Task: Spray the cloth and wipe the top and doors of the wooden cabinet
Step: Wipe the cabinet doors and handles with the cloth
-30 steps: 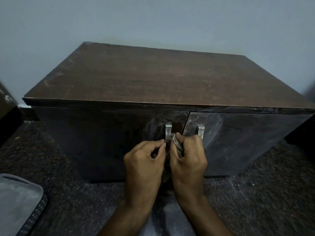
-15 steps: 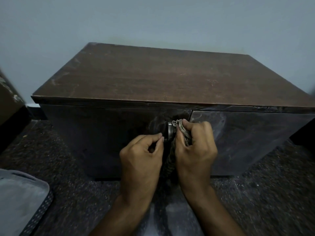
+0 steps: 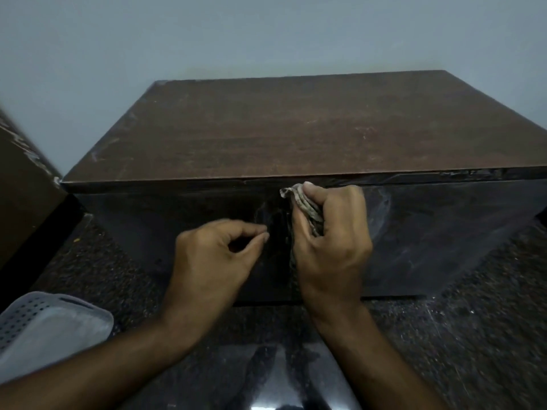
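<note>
while we are looking down over our own arms, a pale perforated basket [image 3: 44, 327] is sitting at the near left on the dark speckled floor [image 3: 473, 335], and a brown panel [image 3: 20, 184] is leaning in from the far left edge. just right of that, the wooden cabinet [image 3: 296, 128] is standing against the pale wall [image 3: 266, 34], its brown top filling the middle of the scene and showing faint scuffs. its dark front doors are facing us below the top edge.

our left hand [image 3: 213, 261] is hovering in front of the left door [image 3: 165, 232], thumb and forefinger curling toward each other with the tips nearly meeting; we are seeing nothing between them, and whether they are touching the door we cannot tell.

moving right, our right hand [image 3: 331, 244] is gripping the cloth [image 3: 305, 202], a crumpled greyish rag bunched under the curled fingers, with the thumb pressing on it from above. the cloth is lying against the upper front of the cabinet, near where the two doors are meeting, just below the top's front edge, and a strip of it is hanging down beside the palm. to the right, the right door [image 3: 444, 232] is showing pale smeary streaks.
</note>
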`<state>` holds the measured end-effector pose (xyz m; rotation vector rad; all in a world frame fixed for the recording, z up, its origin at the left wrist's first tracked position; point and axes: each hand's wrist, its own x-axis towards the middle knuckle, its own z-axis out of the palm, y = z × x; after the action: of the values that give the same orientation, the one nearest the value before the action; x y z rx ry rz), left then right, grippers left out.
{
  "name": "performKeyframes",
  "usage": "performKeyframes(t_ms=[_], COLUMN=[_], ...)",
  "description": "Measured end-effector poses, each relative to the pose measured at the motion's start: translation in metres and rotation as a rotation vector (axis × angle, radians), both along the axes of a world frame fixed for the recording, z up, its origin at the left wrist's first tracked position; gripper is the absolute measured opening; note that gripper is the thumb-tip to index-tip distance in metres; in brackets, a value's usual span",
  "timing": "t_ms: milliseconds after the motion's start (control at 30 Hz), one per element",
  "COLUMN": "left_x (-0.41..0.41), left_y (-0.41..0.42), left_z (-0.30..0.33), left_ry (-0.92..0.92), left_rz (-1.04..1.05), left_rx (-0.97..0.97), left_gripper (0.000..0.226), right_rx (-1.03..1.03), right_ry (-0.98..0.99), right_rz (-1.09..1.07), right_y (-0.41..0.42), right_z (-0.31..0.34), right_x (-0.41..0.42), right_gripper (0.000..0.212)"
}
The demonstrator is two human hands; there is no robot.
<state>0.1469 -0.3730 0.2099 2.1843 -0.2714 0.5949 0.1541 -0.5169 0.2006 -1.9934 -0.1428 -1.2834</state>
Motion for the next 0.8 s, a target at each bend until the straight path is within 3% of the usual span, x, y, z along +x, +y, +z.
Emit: performKeyframes(t_ms=[167,367,633,800], left_x=[0.001,0.000,0.004,0.005], left_y=[-0.001,-0.019,-0.008,-0.004], left_z=[-0.007,-0.010,-0.006,-0.007], left_ry=[-0.095,-0.167,-0.123,-0.147], left_rz=[0.044,0.014,0.052,0.084], left_rx=[-0.045,-0.090,0.032,0.100], left_gripper=[0.011,0.010,0.006,0.003], right_rx=[-0.070,-0.125,-0.241,-0.185], right_ry=[0.102,0.071,0.095,0.055], right_rz=[0.095,0.166,0.132,0.077], right_y=[-0.003,-0.015,-0.009,-0.004], right_z=[-0.028,-0.006,-0.013,0.004], right_x=[-0.011,-0.012,-0.016,-0.003], right_gripper=[0.018,0.030,0.026,0.027])
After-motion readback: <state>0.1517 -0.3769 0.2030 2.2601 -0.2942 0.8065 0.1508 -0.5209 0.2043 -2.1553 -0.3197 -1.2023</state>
